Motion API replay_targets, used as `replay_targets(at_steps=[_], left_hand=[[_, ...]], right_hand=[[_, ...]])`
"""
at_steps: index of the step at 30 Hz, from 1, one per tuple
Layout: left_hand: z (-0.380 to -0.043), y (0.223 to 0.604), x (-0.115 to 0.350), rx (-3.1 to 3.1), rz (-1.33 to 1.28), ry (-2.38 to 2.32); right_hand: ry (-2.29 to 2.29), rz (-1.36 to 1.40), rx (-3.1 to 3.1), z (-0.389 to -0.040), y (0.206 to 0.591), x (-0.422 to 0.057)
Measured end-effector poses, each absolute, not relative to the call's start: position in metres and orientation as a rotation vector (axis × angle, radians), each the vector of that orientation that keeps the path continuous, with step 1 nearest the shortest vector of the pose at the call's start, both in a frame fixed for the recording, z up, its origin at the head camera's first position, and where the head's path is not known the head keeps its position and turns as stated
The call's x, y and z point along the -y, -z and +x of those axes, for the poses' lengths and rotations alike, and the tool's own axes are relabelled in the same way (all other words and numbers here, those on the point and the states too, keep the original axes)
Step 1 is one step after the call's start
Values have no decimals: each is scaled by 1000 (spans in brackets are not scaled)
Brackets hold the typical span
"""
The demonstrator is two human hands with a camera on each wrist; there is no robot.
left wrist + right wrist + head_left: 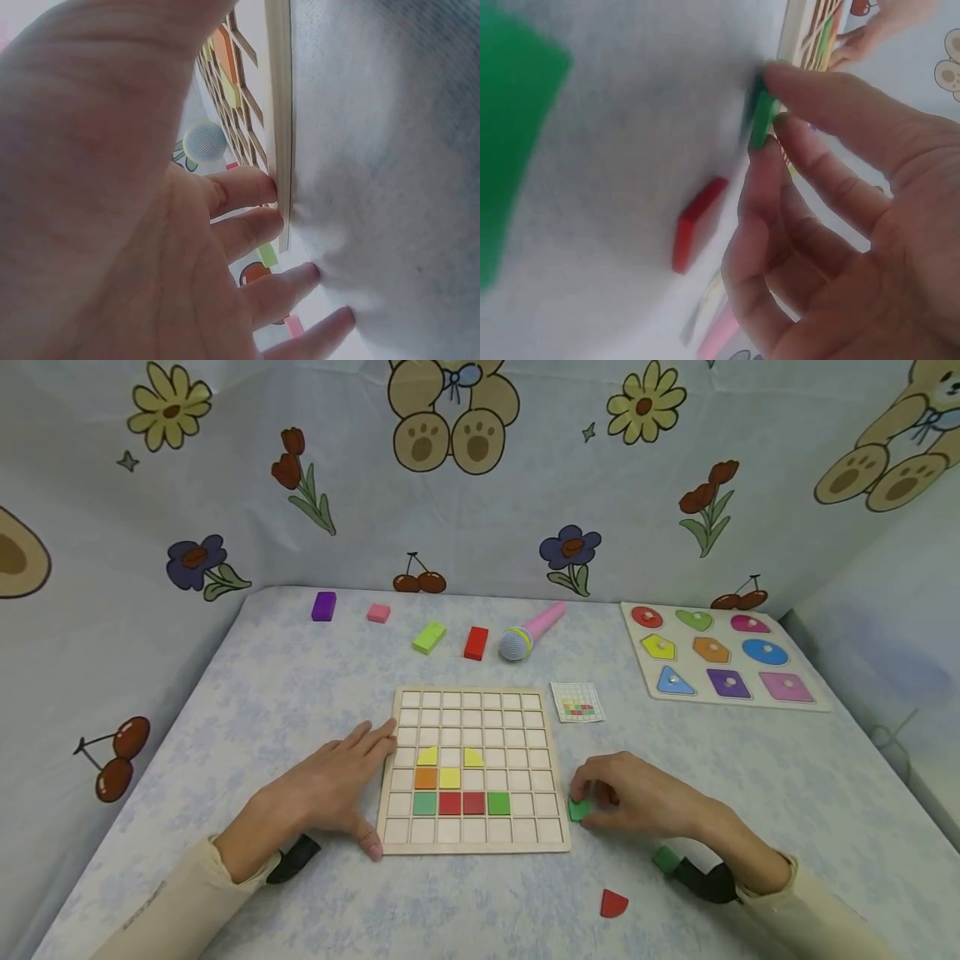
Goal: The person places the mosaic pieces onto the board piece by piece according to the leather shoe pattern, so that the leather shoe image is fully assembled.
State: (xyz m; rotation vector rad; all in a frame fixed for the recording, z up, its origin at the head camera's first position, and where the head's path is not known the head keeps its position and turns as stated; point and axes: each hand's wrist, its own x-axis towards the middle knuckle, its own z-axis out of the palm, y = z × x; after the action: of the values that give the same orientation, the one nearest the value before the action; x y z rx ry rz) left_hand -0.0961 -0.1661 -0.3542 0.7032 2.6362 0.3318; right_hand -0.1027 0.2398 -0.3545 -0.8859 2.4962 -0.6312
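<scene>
A wooden grid board (535, 832) lies flat on the table. My left hand (330, 793) rests against its left edge, thumb and fingers extended; the left wrist view shows fingertips (262, 184) at the board's side (281, 112). Just off the board's right edge, my right hand (637, 793) pinches a small green tile (762, 116) between thumb and fingers. On the grid sit two yellow quarter-round tiles (427, 757), an orange square (425, 777), a yellow square (449, 777), two red squares (449, 803), a teal square (424, 803) and a green square (498, 803).
A red quarter-round tile (613, 903) and a green square (666, 860) lie near my right wrist. A pattern card (577, 702) is beyond the board's right side. Farther back are several coloured blocks (476, 643), a toy microphone (531, 632) and a shape puzzle (660, 681).
</scene>
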Motion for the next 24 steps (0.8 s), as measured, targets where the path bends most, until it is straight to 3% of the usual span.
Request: replay_targets(at_steps=[24], left_hand=[[-95,354,165,-2641,715,-337]], right_hand=[[720,-1075,-2440,-115,360,-184]])
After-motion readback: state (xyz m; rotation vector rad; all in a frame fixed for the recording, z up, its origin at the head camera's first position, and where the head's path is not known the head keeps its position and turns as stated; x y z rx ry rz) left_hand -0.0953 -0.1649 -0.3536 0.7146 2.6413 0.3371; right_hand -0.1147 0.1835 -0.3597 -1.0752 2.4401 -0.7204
